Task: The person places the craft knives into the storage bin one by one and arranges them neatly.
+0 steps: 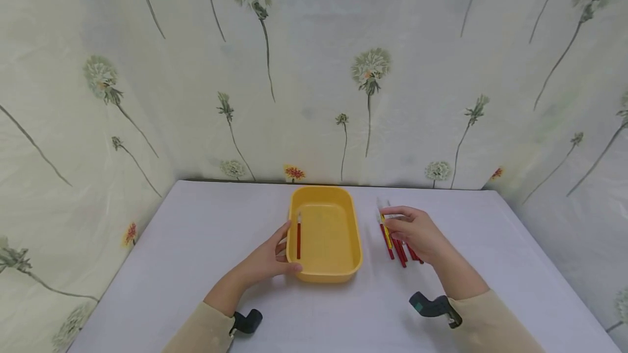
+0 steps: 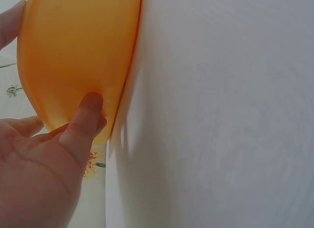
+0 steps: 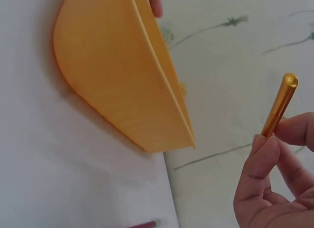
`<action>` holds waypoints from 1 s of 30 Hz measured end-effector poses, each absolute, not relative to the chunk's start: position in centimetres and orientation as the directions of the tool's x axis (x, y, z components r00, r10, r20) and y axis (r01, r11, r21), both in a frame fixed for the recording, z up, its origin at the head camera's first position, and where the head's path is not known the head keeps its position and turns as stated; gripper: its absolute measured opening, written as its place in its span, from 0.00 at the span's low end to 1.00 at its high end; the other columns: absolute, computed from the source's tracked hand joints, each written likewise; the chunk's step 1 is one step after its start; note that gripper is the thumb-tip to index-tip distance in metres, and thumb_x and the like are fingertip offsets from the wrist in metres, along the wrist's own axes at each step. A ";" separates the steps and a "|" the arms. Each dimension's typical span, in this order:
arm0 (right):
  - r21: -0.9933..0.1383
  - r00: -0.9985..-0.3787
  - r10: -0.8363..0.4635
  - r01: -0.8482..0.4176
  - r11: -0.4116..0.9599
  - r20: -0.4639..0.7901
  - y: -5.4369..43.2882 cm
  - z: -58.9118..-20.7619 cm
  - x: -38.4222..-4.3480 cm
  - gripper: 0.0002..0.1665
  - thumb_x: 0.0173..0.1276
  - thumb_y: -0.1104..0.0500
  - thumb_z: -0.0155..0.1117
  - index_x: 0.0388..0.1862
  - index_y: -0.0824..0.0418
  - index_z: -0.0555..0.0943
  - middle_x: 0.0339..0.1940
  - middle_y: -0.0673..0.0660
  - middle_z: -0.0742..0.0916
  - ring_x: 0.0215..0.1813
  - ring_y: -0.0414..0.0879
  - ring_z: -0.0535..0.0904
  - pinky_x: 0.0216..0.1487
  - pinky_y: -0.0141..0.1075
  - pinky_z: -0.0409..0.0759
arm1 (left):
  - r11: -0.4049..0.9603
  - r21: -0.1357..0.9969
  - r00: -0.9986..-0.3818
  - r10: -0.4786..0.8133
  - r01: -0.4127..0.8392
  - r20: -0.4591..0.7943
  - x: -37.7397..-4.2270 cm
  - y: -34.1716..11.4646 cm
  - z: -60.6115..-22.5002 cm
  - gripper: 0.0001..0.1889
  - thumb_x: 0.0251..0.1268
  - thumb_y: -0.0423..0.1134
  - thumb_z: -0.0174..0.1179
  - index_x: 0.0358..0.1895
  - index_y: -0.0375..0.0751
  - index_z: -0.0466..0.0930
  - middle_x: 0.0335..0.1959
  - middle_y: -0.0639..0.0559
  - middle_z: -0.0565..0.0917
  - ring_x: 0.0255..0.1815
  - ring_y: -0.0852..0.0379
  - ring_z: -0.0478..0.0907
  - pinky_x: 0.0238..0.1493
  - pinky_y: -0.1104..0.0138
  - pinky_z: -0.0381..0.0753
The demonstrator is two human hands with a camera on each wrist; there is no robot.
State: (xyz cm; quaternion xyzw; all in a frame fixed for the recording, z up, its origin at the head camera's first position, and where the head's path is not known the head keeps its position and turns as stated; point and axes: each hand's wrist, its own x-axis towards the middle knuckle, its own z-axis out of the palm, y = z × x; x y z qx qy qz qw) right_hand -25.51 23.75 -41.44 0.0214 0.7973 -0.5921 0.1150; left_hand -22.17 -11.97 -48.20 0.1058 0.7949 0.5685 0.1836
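Note:
A yellow plastic tray (image 1: 324, 278) stands upright on the table. My left hand (image 1: 271, 255) grips its left side near the front corner; in the left wrist view, fingertips (image 2: 91, 101) press its outer wall. One red pen (image 1: 299, 241) with a pale tip lies lengthwise inside, along the left. To the tray's right, my right hand (image 1: 414, 233) pinches a slim gold-yellow pen (image 1: 386, 233) between thumb and fingers, its round end showing in the right wrist view (image 3: 290, 81). Several red pens (image 1: 399, 252) lie under and beside this hand, partly hidden by it.
The white table (image 1: 216, 217) extends to both sides of the tray. A floral curtain (image 1: 314, 80) hangs behind the table's back edge and along both sides. A dark wrist camera mount sits on each forearm, the right one (image 1: 434, 306) near the table surface.

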 end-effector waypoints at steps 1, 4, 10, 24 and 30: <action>-0.940 -0.973 -0.107 0.165 0.297 -0.205 23.6 -41.5 -25.5 0.25 0.73 0.56 0.65 0.66 0.63 0.77 0.59 0.67 0.81 0.52 0.49 0.81 0.53 0.32 0.83 | 0.334 0.942 -0.910 0.376 -0.041 -0.173 -22.2 -12.0 -48.2 0.59 0.54 0.48 0.76 0.82 0.55 0.41 0.81 0.46 0.52 0.71 0.44 0.69 0.67 0.53 0.73; -0.942 -0.972 -0.106 0.171 0.289 -0.210 22.9 -41.4 -25.6 0.25 0.72 0.55 0.66 0.65 0.63 0.77 0.57 0.64 0.83 0.54 0.52 0.81 0.54 0.34 0.83 | 0.333 0.942 -0.911 0.372 -0.046 -0.176 -22.1 -12.0 -48.2 0.59 0.54 0.49 0.76 0.82 0.55 0.41 0.81 0.46 0.52 0.71 0.44 0.69 0.67 0.53 0.72; -0.942 -0.969 -0.122 0.171 0.289 -0.213 21.5 -41.1 -25.8 0.25 0.73 0.55 0.65 0.66 0.61 0.78 0.54 0.61 0.85 0.52 0.50 0.82 0.58 0.38 0.82 | 0.335 0.941 -0.913 0.371 -0.042 -0.172 -22.1 -12.0 -48.1 0.59 0.54 0.49 0.76 0.82 0.54 0.42 0.81 0.45 0.52 0.72 0.44 0.68 0.68 0.53 0.71; -0.956 -0.964 -0.181 0.146 0.255 -0.195 18.0 -41.1 -26.4 0.23 0.73 0.59 0.64 0.64 0.64 0.78 0.58 0.65 0.83 0.52 0.52 0.82 0.59 0.41 0.81 | 0.321 0.946 -0.910 0.381 -0.037 -0.164 -21.9 -12.0 -48.0 0.59 0.55 0.47 0.76 0.82 0.53 0.41 0.81 0.45 0.53 0.72 0.44 0.69 0.68 0.53 0.71; -0.962 -0.962 -0.182 0.165 0.217 -0.206 16.5 -41.1 -26.6 0.21 0.71 0.62 0.64 0.62 0.64 0.79 0.58 0.69 0.82 0.48 0.51 0.83 0.54 0.35 0.84 | 0.314 0.949 -0.908 0.387 -0.033 -0.160 -22.0 -12.0 -48.1 0.59 0.55 0.47 0.76 0.82 0.52 0.41 0.81 0.44 0.53 0.72 0.44 0.69 0.68 0.53 0.71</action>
